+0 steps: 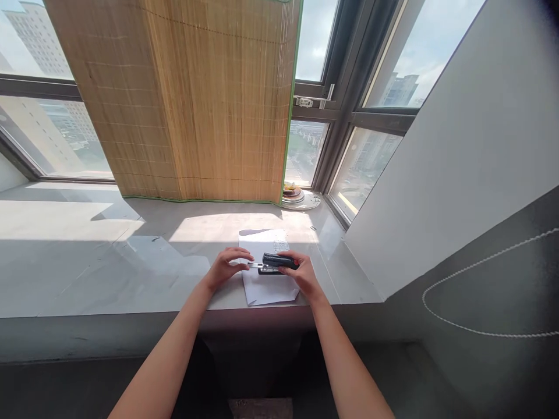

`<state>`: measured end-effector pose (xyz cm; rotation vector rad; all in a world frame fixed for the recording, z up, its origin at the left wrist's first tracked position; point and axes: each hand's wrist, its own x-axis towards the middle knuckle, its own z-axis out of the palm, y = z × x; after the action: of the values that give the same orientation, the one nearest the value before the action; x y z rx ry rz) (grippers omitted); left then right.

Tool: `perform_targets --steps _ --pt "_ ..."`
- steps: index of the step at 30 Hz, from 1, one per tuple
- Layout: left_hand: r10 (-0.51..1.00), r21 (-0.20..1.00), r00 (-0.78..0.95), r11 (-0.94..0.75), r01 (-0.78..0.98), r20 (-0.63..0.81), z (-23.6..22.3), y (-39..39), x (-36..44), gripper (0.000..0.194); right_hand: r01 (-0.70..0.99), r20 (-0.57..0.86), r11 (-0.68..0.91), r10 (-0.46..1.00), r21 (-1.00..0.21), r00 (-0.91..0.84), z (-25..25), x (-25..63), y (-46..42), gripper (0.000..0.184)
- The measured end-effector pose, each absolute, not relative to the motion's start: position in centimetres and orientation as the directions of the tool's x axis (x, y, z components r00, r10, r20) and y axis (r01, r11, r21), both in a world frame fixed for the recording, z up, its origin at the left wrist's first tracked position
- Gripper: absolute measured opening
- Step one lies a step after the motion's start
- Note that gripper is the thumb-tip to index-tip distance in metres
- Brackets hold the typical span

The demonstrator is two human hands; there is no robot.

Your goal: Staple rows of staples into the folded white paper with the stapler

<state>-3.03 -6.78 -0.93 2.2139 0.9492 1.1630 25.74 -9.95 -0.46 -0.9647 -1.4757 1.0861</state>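
My right hand is wrapped round the rear end of a black stapler, held above white paper. The stapler's top arm is lifted a little from its base, and its front faces left. At that front end, my left hand pinches a small silvery metal strip between thumb and fingers. Whether the strip is loose staples or a part of the stapler I cannot tell. Handwriting or print shows on the paper's upper right part.
The paper lies on a pale window ledge near its front edge. Behind it hangs a bamboo blind. Stacked plates stand in the window corner. A slanted white wall bounds the right, where a beaded cord hangs.
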Motion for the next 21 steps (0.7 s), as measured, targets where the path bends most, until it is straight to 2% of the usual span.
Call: perform_targets --steps 3,7,13,15,18,21 --pt "0.750 0.676 0.416 -0.653 0.342 0.515 -0.9 -6.7 -3.1 0.032 0.003 0.271 0.280 0.931 -0.960 -0.244 -0.2 23.8 -10.1 0.031" --pt "0.769 0.725 0.394 -0.624 0.291 0.504 -0.4 -6.9 -3.2 0.033 -0.049 0.280 0.277 0.928 -0.960 -0.247 -0.3 21.6 -10.0 0.033" --pt "0.755 0.736 0.435 -0.626 0.257 0.491 0.0 -6.9 -3.0 0.040 0.027 0.304 0.320 0.920 -0.947 -0.246 0.7 22.4 -10.5 0.032" --pt "0.756 0.723 0.417 -0.634 0.276 0.505 -0.1 -7.0 -3.0 0.041 0.064 0.305 0.323 0.931 -0.944 -0.201 1.0 24.5 -10.9 0.034" --pt "0.750 0.696 0.420 -0.648 0.309 0.511 -0.1 -7.0 -3.1 0.028 0.118 0.282 0.287 0.958 -0.951 -0.060 0.7 29.8 -11.3 0.037" --pt "0.745 0.624 0.442 -0.663 0.414 0.499 -0.2 -6.9 -2.6 0.023 0.210 0.276 0.256 0.958 -0.943 0.071 -0.5 35.5 -11.3 0.038"
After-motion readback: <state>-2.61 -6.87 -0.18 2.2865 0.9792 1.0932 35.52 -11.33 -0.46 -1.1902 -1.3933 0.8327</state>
